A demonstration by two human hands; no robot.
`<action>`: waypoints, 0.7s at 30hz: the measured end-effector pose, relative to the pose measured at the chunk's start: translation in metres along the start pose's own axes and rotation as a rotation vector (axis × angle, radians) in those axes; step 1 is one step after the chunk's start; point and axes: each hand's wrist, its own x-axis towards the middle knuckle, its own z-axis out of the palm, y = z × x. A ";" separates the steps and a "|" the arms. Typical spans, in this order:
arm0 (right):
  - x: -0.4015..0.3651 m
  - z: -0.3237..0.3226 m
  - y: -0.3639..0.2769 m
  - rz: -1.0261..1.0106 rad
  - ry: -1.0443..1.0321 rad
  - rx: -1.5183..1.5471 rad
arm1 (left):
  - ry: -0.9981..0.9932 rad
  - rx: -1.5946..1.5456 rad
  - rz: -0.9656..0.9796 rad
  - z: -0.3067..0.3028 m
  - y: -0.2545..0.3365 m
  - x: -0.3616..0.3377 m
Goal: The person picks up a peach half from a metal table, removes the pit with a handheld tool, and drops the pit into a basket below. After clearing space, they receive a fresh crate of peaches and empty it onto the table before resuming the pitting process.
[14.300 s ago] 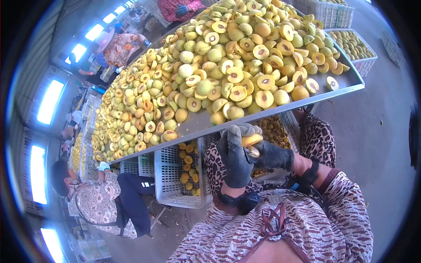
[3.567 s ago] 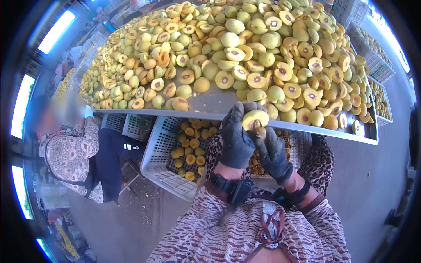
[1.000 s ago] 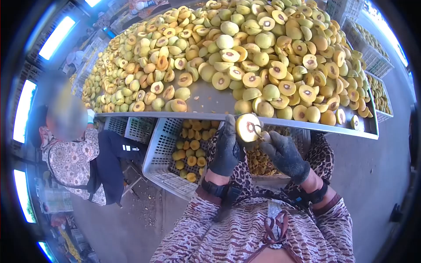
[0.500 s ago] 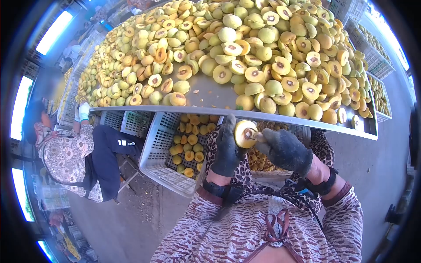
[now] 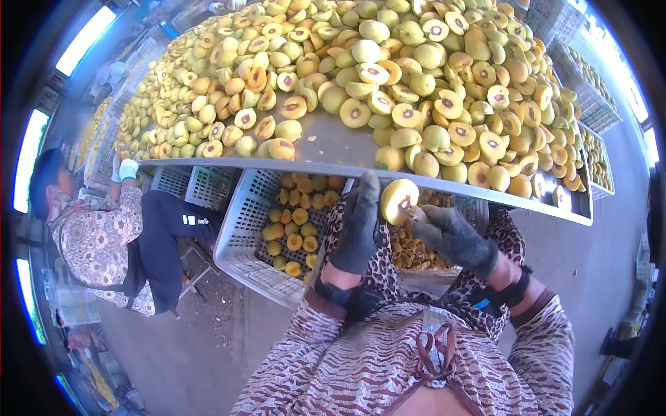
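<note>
My left hand (image 5: 359, 225), in a dark glove, is closed beside a halved yellow fruit (image 5: 399, 201), its thumb and fingers against the fruit's left side. In my right hand (image 5: 454, 236), also gloved, the fingers pinch a small tool (image 5: 414, 212) whose end is at the fruit's brown centre; the tool is mostly hidden. Both hands are just below the front edge of a metal table (image 5: 333, 142) heaped with halved fruit (image 5: 436, 137). Under them a crate holds brown and orange scraps (image 5: 415, 248).
A light crate (image 5: 232, 239) with fruit halves stands left of my legs. Farther left, a co-worker (image 5: 104, 232) sits at the same table with a gloved hand on its edge. More fruit crates (image 5: 586, 80) stand at the right.
The fruit has moved slightly right and up, and its cut face has turned. My left hand has shifted a little. The co-worker's head has come more into view.
</note>
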 end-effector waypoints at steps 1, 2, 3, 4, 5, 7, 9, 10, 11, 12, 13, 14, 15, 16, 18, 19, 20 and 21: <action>0.000 0.008 -0.001 0.025 0.130 0.108 | -0.005 0.003 0.015 0.007 -0.001 -0.001; -0.002 0.016 -0.004 0.025 0.147 0.204 | 0.075 -0.149 0.109 0.018 -0.004 -0.005; -0.001 0.025 -0.005 0.024 0.147 0.206 | 0.159 -0.301 0.196 0.023 -0.006 -0.009; -0.001 0.036 -0.004 -0.067 0.178 0.194 | 0.065 -0.230 0.238 0.020 -0.006 -0.011; -0.001 0.043 -0.004 -0.159 0.208 0.183 | 0.073 -0.226 0.235 0.017 -0.005 -0.011; -0.001 0.045 -0.002 -0.163 0.125 0.270 | 0.065 -0.271 0.101 0.017 0.000 -0.007; -0.001 0.048 0.005 -0.190 0.163 0.256 | 0.050 -0.281 0.095 0.023 0.009 -0.005; -0.005 0.048 0.005 -0.182 0.169 0.261 | 0.010 -0.244 0.109 0.025 0.013 -0.004; -0.010 0.047 0.002 -0.101 0.119 0.458 | -0.030 -0.206 0.125 0.027 0.018 -0.004; -0.013 0.045 -0.002 -0.022 0.066 0.654 | -0.056 -0.203 0.137 0.032 0.022 -0.003; -0.016 0.043 -0.006 0.057 0.010 0.851 | -0.058 -0.198 0.132 0.035 0.023 -0.002; -0.018 0.039 -0.008 0.098 0.013 0.803 | -0.130 -0.261 0.155 0.038 0.024 0.000; -0.022 0.036 -0.010 0.098 0.011 0.809 | -0.199 -0.324 0.180 0.041 0.024 0.003; -0.024 0.034 -0.011 0.033 0.048 0.740 | -0.227 -0.357 0.184 0.044 0.023 0.004; -0.020 0.031 -0.005 -0.036 0.069 0.665 | -0.170 -0.108 0.347 0.046 0.022 0.006; -0.023 0.030 -0.010 -0.048 0.053 0.672 | -0.144 0.055 0.490 0.046 0.018 0.008; -0.030 0.027 -0.021 0.023 0.000 0.808 | -0.181 0.217 0.593 0.047 0.026 0.007; -0.035 0.026 -0.027 0.104 -0.054 0.944 | -0.177 0.228 0.591 0.049 0.030 0.004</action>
